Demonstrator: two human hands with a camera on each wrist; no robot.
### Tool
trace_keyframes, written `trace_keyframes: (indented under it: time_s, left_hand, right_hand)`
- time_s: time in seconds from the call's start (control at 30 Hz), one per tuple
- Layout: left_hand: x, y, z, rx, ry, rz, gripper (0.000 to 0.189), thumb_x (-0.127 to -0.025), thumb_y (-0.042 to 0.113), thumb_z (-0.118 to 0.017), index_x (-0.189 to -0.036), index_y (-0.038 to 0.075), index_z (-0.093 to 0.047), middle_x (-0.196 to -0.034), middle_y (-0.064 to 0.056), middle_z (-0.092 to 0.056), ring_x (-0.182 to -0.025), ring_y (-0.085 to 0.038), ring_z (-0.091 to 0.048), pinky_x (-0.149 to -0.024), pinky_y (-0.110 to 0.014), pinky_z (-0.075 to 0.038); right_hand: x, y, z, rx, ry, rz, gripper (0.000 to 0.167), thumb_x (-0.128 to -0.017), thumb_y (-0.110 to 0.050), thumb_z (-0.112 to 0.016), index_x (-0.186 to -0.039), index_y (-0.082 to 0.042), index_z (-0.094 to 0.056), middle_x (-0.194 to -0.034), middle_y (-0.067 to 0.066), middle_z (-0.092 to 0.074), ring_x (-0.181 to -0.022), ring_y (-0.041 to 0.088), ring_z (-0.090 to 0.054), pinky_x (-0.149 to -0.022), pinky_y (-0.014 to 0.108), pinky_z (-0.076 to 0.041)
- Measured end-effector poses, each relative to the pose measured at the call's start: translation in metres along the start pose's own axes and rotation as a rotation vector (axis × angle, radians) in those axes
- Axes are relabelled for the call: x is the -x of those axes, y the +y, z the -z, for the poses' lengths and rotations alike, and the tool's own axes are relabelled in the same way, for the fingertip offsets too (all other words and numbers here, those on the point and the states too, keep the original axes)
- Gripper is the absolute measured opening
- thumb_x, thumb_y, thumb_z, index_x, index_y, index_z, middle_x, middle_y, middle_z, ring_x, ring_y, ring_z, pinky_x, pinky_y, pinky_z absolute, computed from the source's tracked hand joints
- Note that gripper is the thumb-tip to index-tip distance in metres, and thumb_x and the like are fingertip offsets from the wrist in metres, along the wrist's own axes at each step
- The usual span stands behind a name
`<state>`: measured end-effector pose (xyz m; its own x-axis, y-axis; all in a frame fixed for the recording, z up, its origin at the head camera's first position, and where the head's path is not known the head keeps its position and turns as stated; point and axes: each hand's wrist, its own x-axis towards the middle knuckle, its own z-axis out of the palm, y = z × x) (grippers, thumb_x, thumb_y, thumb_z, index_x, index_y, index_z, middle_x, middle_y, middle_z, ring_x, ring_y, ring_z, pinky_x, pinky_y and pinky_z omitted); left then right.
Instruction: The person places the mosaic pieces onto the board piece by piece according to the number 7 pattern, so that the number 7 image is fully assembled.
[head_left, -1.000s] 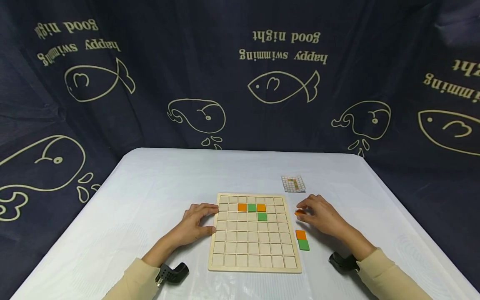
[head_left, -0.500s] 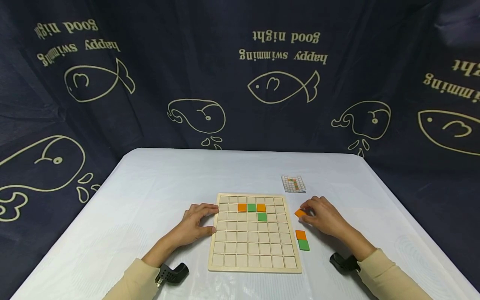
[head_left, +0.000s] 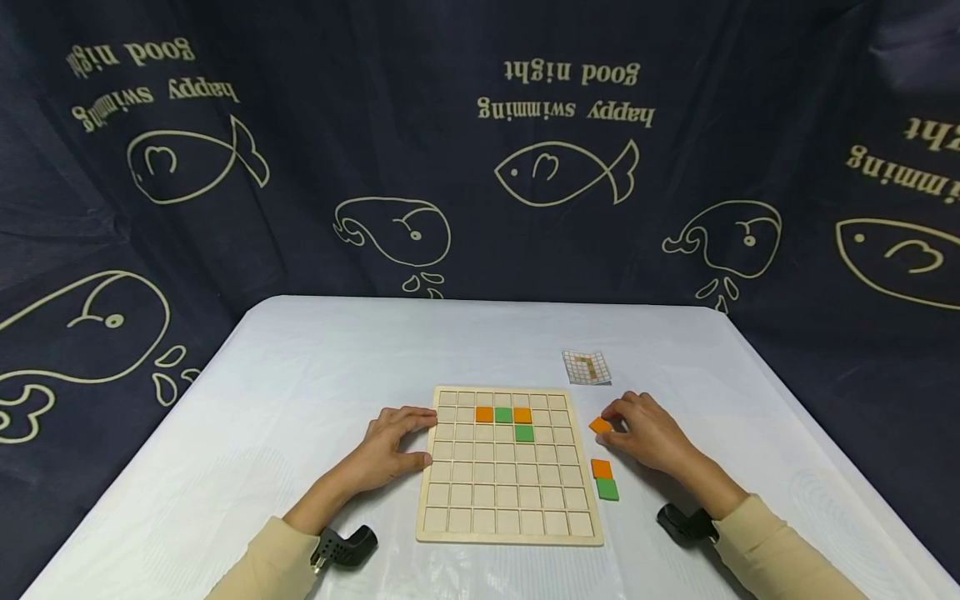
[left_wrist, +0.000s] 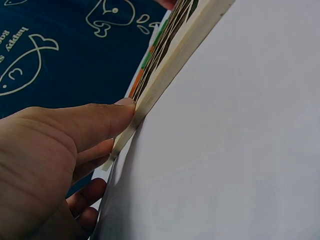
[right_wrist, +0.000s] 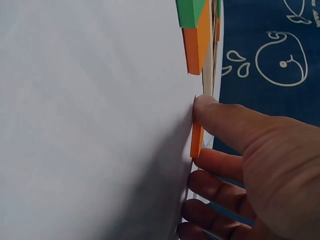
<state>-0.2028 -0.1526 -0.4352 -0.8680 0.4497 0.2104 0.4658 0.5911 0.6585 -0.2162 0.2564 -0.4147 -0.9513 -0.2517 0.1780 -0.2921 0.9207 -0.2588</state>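
Lower right of head frame: your right hand is pinching orange tile. Lower middle: your left hand, thumb and fingers spread, is touching left edge of board. Tile pair is lying below orange tile.

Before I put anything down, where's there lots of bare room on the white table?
The table is bare between its far edge and the board, left of the card. There's another bare patch left of the left hand. Crowded: right of the board, where the right hand pinches one orange tile near a second orange tile and a loose green tile.
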Motion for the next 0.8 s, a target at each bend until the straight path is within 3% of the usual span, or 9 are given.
trace_keyframes:
  time_s: [0.8]
  left_hand:
    - [0.0002,-0.0015,-0.0012,0.001,0.01,-0.013,0.051,-0.078,0.021,-0.074,-0.126,0.012,-0.06,-0.138,-0.001,-0.052,-0.116,-0.02,-0.038,-0.091,-0.039,-0.024]
  right_hand:
    - [0.0036,0.0074,-0.0004,-0.03,0.051,0.02,0.021,-0.077,-0.021,-0.075,-0.092,-0.007,-0.07,-0.088,0.002,-0.061,-0.084,0.018,-0.05,-0.074,0.037,-0.043]
